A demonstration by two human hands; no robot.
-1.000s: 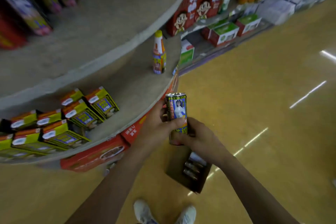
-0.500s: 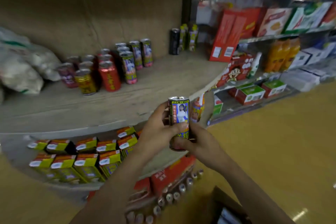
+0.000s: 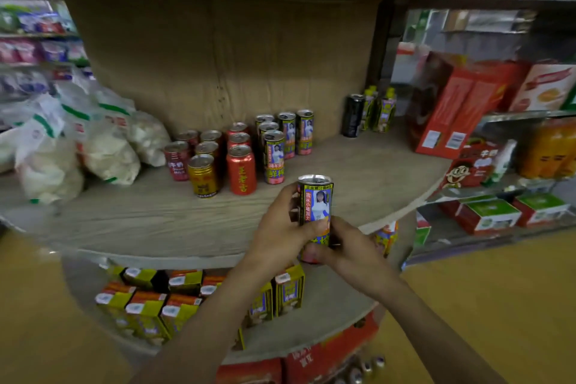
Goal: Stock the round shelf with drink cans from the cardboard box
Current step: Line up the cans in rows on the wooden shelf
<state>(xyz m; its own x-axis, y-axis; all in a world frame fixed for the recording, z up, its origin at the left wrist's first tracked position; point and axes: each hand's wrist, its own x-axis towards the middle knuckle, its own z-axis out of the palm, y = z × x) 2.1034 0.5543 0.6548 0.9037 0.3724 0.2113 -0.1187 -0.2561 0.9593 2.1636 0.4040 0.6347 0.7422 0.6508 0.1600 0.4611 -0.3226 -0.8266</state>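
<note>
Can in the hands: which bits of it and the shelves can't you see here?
- Lower part of the can, head view: covered by the left hand and right hand.
- Some yellow cartons, head view: hidden behind the left forearm.
- Print on the white bags, head view: too blurred to read.
- The cardboard box: outside the head view.

On my feed the round shelf point(image 3: 156, 221) carries a cluster of cans point(image 3: 240, 153) standing near its back middle, just before the cardboard backing point(image 3: 218, 56). Toward its left edge lie piled bags point(image 3: 93, 140), just left of the cluster. At the back right stand a lone can point(image 3: 352, 115) and bottles point(image 3: 381, 111) beside it, with a large box point(image 3: 452, 109) by the right edge. I see the held can point(image 3: 315, 203) upright over the front edge, left hand point(image 3: 280, 227) on its left side, right hand point(image 3: 349, 251) at its base. Beneath, the lower tier point(image 3: 327, 315) bears cartons point(image 3: 149, 312)
</note>
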